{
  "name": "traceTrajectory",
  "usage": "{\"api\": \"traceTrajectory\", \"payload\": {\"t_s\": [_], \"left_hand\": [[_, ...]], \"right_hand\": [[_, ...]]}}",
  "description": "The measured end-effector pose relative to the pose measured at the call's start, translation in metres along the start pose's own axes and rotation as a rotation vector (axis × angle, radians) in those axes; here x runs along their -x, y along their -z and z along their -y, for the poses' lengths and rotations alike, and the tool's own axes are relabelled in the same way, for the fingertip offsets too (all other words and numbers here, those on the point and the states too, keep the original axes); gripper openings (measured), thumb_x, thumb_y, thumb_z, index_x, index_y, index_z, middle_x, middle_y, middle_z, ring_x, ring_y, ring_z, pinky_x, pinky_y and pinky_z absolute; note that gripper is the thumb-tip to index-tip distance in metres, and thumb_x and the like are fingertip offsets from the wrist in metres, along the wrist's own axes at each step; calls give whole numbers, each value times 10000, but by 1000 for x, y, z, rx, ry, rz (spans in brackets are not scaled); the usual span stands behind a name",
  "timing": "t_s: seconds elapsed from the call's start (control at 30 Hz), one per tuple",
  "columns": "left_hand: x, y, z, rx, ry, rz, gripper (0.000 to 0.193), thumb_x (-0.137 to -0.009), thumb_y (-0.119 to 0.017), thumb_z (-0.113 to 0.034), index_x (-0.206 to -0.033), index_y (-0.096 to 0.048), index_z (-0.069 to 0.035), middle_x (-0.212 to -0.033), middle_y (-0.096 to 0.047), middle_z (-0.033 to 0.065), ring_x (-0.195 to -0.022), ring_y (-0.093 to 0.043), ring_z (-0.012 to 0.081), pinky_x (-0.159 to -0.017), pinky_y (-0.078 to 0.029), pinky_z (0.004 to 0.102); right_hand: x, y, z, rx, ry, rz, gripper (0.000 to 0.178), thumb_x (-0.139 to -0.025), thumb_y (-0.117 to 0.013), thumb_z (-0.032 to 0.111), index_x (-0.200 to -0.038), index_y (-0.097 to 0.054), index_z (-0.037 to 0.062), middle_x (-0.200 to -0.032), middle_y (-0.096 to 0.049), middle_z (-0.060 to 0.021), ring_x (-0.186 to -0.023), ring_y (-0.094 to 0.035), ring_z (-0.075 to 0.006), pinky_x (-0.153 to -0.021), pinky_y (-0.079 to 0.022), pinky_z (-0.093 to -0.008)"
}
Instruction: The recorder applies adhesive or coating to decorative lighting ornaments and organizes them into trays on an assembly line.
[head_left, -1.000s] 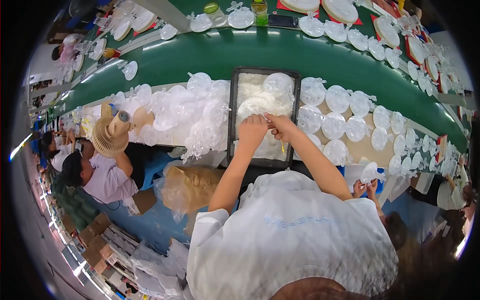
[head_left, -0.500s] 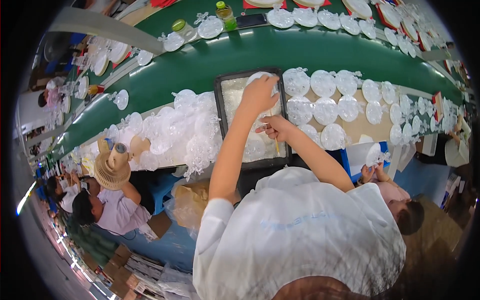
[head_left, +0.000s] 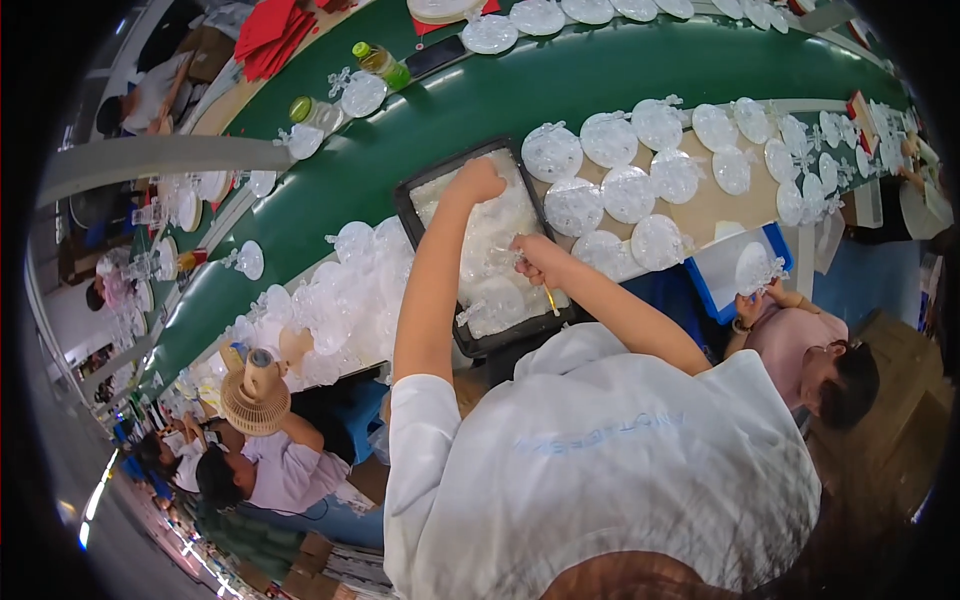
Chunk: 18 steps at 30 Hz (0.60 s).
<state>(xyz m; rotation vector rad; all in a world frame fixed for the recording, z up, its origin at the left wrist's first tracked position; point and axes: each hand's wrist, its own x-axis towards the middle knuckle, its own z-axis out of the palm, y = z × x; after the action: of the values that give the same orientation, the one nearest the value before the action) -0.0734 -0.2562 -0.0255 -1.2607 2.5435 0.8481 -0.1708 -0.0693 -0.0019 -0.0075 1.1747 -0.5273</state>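
Observation:
A black-rimmed tray (head_left: 490, 345) holds white, glittery loose material. My left hand (head_left: 478, 180) reaches into its far part, fingers curled down; whatever they grip is hidden. Over the tray's right side my right hand (head_left: 541, 263) is closed around a thin stick, and the stick's yellow end (head_left: 551, 300) sticks out below the fist. A small clear piece shows by the right fingertips, too blurred to name. In the near part of the tray lies a clear round disc (head_left: 497, 300), partly sunk in the white material.
Rows of clear discs (head_left: 627, 193) lie right of the tray; a heap of similar ones (head_left: 345, 285) is at left. Behind runs a green belt (head_left: 440, 105) with bottles (head_left: 381, 65) and a phone (head_left: 434, 57). Co-workers sit on both sides, one near a fan (head_left: 255, 395).
The view has turned, so the tray appears tilted. The left hand has drawn in from spread fingers over a white disc to a curled shape. My right hand still holds the yellow-ended stick.

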Motion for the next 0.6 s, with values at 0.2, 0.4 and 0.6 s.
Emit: {"api": "traceTrajectory", "payload": {"t_s": [0.2,0.4,0.6], "left_hand": [[4,20,1,269,145,365,351,-821,-612,-271,-955,-704,40,-899,-714,196,-699,-698,299,-742,-558,378],[75,26,32,788,15,-234,481,-1016,-470,-319,-1391,-497,-20,-1277,-592,128,-1030,-612,224,-889,-496,350],[171,-9,10,1112,235,-124,567,-1058,-314,-416,-1497,-375,-62,-1513,-406,131,-1389,-384,275,-1146,-297,381]], "right_hand": [[10,-8,3,93,163,-59,221,-901,-595,307,-948,-499,114,-608,-405,-11,-457,-320,-79,-383,-174,-253],[5,13,23,26,22,111,231,-962,-554,339,-872,-477,140,-535,-361,28,-389,-254,-70,-362,-138,-255],[-15,21,34,-192,-65,278,289,-993,-507,335,-798,-451,129,-510,-360,27,-384,-244,-68,-350,-132,-249]]}}
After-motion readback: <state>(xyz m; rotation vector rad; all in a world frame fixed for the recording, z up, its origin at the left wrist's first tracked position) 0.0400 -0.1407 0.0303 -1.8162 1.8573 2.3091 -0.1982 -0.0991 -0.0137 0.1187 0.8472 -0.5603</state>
